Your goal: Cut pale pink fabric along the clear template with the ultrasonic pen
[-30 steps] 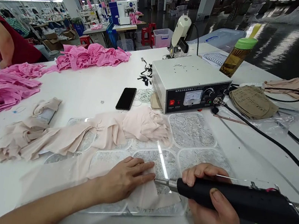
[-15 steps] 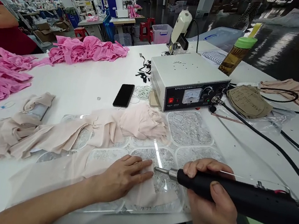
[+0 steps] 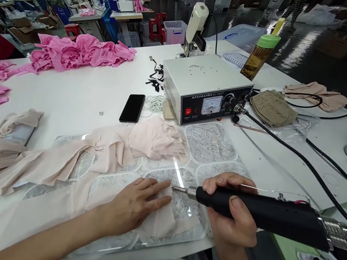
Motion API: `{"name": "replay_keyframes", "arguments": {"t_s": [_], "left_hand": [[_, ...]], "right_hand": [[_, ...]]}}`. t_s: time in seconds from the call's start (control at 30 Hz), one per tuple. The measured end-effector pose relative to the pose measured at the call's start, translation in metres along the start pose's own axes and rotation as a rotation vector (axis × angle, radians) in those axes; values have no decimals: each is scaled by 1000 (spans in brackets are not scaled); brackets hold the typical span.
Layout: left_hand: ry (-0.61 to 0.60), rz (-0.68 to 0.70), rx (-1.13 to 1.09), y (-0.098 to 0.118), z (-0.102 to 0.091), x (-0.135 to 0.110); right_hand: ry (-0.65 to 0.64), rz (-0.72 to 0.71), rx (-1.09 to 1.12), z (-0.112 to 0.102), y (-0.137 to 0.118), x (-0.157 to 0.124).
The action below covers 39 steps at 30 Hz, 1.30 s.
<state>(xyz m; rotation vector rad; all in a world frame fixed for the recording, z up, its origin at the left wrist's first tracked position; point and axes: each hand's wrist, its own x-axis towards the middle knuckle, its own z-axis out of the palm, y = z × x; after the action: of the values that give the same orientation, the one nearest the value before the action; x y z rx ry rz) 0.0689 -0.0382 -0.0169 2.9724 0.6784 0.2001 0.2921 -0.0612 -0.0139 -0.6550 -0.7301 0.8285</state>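
My left hand (image 3: 138, 205) lies flat on a beige fabric strip (image 3: 166, 224), its fingers stretched out and pressing the cloth onto a clear patterned mat (image 3: 220, 143). My right hand (image 3: 234, 213) is wrapped around the black handle of a handheld ultrasonic welder (image 3: 265, 213). The welder's narrow metal tip points left and sits close to my left fingertips at the fabric's edge; whether it touches the cloth I cannot tell. Behind my left hand, a bunched heap of beige fabric pieces (image 3: 159, 138) rests on the mat.
The welder's power box (image 3: 205, 82) stands behind the mat, joined to a black cable (image 3: 303, 156). A phone (image 3: 132, 107) lies left of it. Pink fabric (image 3: 80, 53) is heaped at the far left. A bottle (image 3: 260, 58) and brown cardboard patterns (image 3: 273, 108) are on the right.
The whole view has shifted, so things on the table appear further left. Both hands keep nearly the same pose, with the welder tip still by my left fingertips.
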Motion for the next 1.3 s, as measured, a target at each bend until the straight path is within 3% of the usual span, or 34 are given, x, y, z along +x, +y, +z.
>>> {"name": "replay_keyframes", "arguments": {"t_s": [0.47, 1.3], "left_hand": [[-61, 12, -51, -1, -14, 9], [-95, -17, -17, -5, -11, 4]], "right_hand": [[9, -5, -19, -1, 0, 0], [2, -20, -43, 3, 2, -1]]}}
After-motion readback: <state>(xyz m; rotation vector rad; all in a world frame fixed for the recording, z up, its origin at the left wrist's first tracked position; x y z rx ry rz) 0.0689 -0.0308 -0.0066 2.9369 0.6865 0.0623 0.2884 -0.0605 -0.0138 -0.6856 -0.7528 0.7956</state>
